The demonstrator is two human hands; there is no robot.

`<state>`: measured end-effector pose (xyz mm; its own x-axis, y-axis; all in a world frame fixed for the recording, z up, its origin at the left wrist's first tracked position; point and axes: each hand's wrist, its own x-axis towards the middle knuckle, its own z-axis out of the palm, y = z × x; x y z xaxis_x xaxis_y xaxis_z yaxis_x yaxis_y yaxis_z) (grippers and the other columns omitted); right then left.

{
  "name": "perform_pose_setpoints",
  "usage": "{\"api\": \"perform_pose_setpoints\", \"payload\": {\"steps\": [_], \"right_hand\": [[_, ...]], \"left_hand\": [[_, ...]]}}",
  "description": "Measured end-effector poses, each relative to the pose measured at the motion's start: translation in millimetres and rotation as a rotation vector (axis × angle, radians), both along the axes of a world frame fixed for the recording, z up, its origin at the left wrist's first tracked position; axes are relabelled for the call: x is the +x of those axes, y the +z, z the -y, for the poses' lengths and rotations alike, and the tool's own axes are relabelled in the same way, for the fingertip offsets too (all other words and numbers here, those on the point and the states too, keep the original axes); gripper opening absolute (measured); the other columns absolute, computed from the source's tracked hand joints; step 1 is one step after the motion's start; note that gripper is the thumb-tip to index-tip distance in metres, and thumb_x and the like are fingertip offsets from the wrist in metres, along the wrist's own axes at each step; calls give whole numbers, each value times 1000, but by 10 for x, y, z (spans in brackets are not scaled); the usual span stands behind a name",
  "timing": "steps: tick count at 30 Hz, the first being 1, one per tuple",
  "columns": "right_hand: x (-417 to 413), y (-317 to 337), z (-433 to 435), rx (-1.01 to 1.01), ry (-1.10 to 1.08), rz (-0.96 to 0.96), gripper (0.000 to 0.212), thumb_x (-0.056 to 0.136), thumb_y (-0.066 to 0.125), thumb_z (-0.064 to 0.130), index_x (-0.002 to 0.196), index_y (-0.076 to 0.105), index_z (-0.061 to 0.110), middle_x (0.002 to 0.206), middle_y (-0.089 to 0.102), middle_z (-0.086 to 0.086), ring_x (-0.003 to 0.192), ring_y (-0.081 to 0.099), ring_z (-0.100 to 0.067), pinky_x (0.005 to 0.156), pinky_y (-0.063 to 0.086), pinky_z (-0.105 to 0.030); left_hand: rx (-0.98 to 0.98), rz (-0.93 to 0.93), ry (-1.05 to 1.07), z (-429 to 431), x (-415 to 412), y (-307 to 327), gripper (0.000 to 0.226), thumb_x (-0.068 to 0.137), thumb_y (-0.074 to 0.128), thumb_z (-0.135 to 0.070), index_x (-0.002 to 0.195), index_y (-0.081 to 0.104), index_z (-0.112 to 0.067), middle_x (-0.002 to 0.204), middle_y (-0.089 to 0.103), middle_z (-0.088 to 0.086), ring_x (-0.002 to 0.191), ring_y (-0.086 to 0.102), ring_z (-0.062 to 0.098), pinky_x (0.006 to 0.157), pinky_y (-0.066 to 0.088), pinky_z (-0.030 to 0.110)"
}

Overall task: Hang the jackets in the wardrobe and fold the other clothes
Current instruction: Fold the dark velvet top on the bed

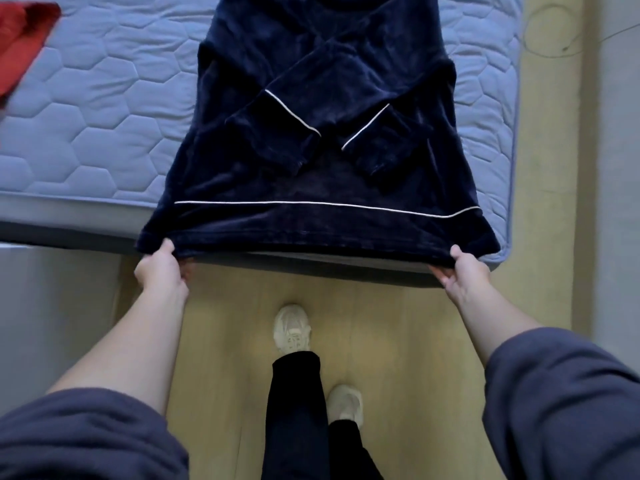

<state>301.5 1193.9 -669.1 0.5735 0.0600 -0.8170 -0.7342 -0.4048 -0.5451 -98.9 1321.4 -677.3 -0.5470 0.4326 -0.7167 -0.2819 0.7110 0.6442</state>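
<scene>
A dark navy velvet top (311, 188) with thin white piping lies flat on the blue quilted mattress (104, 116). Both of its sleeves are folded inward and cross over the middle. Its hem hangs just past the mattress's near edge. My left hand (161, 268) pinches the hem's left corner, and my right hand (462, 270) pinches the hem's right corner. The collar end runs out of view at the top.
A red garment (20, 39) lies at the mattress's far left corner. Wooden floor (235, 341) stretches below the bed, where my two feet in pale sneakers (292, 327) stand. A grey surface (52, 306) sits at the left below the bed edge.
</scene>
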Motion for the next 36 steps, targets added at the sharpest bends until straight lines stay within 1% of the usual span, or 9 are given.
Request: {"api": "perform_pose_setpoints", "payload": {"steps": [6,13,18,21,24,26,29,32,36], "right_hand": [[-84,638,807,-63,42,-36,32,95,50,2,127,47,5,123,58,-17,108,61,-35,75,54,-46],[3,1313,893,-36,79,-26,24,93,53,7,116,51,11,122,60,-14,100,62,-29,58,52,-37],[177,1608,267,34,70,60,40,86,54,18,126,52,9,118,64,-13,96,65,-28,61,53,-34],[333,1682,-346,116,24,95,33,86,53,18,117,53,7,104,66,-13,80,68,-25,54,55,-31],[546,1732,-1185,197,6,131,24,87,51,17,108,53,6,94,65,-13,70,67,-23,53,56,-31],[685,1738,-1783,247,-11,166,24,88,50,15,110,53,6,97,66,-14,73,69,-24,56,57,-32],[890,1620,-2620,295,15,230,31,91,51,16,121,51,9,116,64,-13,92,68,-25,72,58,-37],[875,1307,-3240,222,389,355,38,97,49,22,134,46,14,133,54,-8,120,53,-21,98,44,-38],[455,557,-3259,-126,1158,697,54,97,49,27,147,32,16,154,31,-10,142,27,-25,115,22,-38]], "left_hand": [[-120,71,104,909,-111,702,34,96,53,-14,130,48,-8,110,57,13,91,60,29,75,55,39],[-70,144,89,973,-49,1428,31,97,44,-13,127,50,-11,95,59,8,87,59,26,60,50,34],[1,159,-20,246,185,1696,33,100,35,-19,129,48,-9,91,60,10,69,59,22,64,51,33],[44,202,-71,-417,395,1760,39,102,29,-21,133,44,-4,106,58,17,73,61,23,78,51,35],[115,221,-117,-1323,672,1790,37,103,28,-21,129,46,-4,108,59,18,71,61,20,71,54,33],[165,207,-124,-1936,838,1769,38,102,29,-20,132,44,-3,105,61,18,71,62,19,68,54,33],[265,192,-199,-2762,1088,1648,36,102,31,-18,135,42,-10,126,57,14,93,62,20,85,51,41],[315,67,-551,-3306,1418,1357,39,102,36,-28,140,33,-18,139,41,3,124,41,17,111,30,44],[304,-538,-1227,-3139,1659,682,60,99,44,-28,151,19,-10,158,21,11,145,19,24,118,17,39]]}}
